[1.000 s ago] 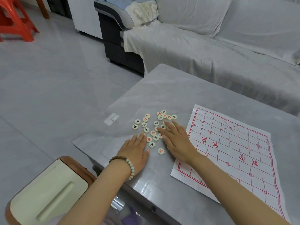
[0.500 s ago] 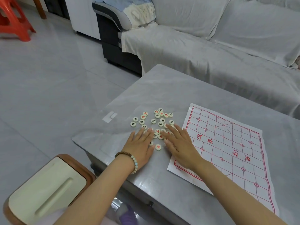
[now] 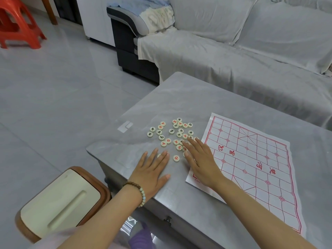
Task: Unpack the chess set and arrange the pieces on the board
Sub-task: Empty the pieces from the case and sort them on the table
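Several round cream chess pieces (image 3: pixel 171 131) with red or black characters lie scattered on the grey table (image 3: pixel 179 97), left of the board. The paper board (image 3: pixel 251 159) with a red grid lies flat at the right, bare of pieces. My left hand (image 3: pixel 152 171) rests flat on the table, fingers spread, just below the pile, its fingertips by one piece. My right hand (image 3: pixel 201 159) lies flat, fingers apart, over the pile's near right pieces and the board's left edge, covering a few of them. One red-marked piece (image 3: pixel 176 158) sits between the hands.
A grey covered sofa (image 3: pixel 233 56) stands behind the table. A brown bin with a cream lid (image 3: pixel 61 203) sits on the floor by the near left corner. A red plastic stool (image 3: pixel 18 24) is at the far left. A strip of clear tape (image 3: pixel 125 126) is on the tabletop.
Both hands have slid slightly back toward me over the pieces, staying flat. The pieces under the fingers have shifted a little; the board has not moved.
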Action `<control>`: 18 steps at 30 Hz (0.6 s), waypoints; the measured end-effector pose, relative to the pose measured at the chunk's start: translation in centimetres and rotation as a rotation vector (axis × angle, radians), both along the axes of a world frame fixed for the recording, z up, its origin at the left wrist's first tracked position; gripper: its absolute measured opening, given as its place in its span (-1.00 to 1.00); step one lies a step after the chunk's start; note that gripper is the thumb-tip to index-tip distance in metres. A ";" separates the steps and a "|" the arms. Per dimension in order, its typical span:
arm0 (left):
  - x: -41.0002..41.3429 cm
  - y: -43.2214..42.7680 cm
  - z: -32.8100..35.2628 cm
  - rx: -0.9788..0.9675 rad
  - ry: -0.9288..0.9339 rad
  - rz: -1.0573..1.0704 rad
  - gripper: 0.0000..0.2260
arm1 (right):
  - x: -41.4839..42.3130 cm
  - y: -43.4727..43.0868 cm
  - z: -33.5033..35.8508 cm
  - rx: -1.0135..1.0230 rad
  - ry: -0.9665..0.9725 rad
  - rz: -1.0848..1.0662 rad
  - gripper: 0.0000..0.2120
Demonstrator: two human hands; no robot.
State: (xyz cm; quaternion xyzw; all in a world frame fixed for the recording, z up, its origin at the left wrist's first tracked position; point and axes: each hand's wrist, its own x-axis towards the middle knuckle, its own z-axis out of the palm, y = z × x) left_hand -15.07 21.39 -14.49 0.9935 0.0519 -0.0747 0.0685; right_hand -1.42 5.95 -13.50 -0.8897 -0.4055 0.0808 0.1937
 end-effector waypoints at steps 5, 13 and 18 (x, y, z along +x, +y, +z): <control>-0.5 0.7 0.1 -0.076 -0.046 0.096 -0.14 | -0.9 0.2 0.3 0.004 -0.002 0.043 -0.48; -0.2 1.2 0.6 -0.075 -0.018 0.162 0.06 | -2.3 1.4 0.5 -0.134 -0.036 0.247 -0.45; 1.4 2.1 0.1 -0.090 -0.032 0.197 -0.02 | -2.5 1.2 0.0 -0.141 -0.043 0.266 -0.41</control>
